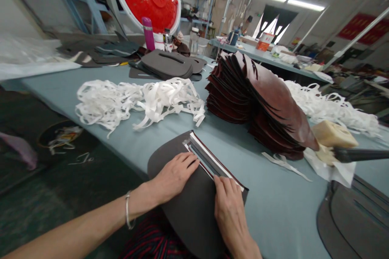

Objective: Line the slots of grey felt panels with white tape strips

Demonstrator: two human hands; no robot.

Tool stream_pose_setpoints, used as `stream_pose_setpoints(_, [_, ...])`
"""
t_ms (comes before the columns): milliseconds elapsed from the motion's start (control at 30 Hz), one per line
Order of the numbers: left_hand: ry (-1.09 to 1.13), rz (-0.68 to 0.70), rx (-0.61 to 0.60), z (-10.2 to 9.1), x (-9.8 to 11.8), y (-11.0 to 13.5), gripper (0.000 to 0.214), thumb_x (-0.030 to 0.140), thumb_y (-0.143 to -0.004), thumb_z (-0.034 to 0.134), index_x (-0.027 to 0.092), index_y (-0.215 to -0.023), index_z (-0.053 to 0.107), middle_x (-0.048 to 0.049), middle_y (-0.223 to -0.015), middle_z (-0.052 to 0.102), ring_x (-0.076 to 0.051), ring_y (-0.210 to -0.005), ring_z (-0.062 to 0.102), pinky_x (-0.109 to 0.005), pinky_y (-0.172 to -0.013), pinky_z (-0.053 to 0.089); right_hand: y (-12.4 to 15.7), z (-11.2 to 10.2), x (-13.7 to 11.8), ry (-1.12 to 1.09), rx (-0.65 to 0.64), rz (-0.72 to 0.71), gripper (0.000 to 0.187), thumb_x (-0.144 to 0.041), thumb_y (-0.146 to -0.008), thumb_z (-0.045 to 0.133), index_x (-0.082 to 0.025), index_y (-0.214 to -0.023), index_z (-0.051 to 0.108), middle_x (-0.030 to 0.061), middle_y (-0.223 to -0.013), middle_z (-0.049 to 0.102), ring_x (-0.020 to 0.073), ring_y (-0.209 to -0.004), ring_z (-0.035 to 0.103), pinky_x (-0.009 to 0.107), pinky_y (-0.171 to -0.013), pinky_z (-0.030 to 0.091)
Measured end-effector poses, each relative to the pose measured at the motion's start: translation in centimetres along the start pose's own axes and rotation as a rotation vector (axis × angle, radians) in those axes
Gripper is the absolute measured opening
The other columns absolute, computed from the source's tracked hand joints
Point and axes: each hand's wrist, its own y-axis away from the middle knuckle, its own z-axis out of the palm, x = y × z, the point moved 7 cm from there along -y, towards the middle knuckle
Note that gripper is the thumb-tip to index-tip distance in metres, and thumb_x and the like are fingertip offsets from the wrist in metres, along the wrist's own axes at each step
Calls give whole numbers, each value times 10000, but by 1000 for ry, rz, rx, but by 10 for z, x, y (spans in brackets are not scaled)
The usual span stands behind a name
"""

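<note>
A dark grey leather piece [188,206] with a slot cut near its top edge lies at the table's front edge. White tape strips [209,160] run along both sides of the slot. My left hand [174,176] lies flat on the piece, fingers stretched out and pressing beside the slot's left end. My right hand [231,210] rests on the piece lower right, fingertips pressing down at the tape near the slot's right end. Neither hand holds anything.
A heap of white tape backing strips [136,103] lies behind the piece. A fanned stack of dark red leather pieces [255,97] stands to the right, more white strips [331,107] beyond it. A yellow block [332,134] and a dark tool handle [361,154] sit at right. Grey pieces [355,218] lie at lower right.
</note>
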Motion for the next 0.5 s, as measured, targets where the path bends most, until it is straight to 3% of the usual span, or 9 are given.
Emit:
stream_pose_setpoints(200, [49, -46, -42, -4, 13, 2, 487, 394, -835, 600, 241, -1281, 477, -125, -1332, 465, -317, -1291, 372, -545, -1059, 334, -14, 8, -22, 135, 27, -75, 317, -10, -824, 402, -96, -1061, 593, 121, -910, 593, 243, -818, 492, 370, -699, 442])
stream_pose_setpoints(333, [75, -69, -65, -2, 24, 3, 523, 409, -843, 574, 204, -1308, 453, -116, -1337, 484, -301, -1280, 389, -527, -1091, 290, -5, 10, -19, 178, 27, -124, 314, -30, -814, 439, -96, -1081, 592, 125, -934, 598, 255, -830, 510, 379, -705, 451])
stream_pose_setpoints(500, [128, -98, -89, 3, 31, 13, 768, 601, -805, 501, 137, -1399, 350, -173, -1451, 373, -341, -1361, 278, -554, -1124, 197, 14, 14, -14, 234, 82, -157, 355, -23, -771, 462, -115, -1090, 587, 140, -974, 616, 282, -864, 552, 392, -688, 458])
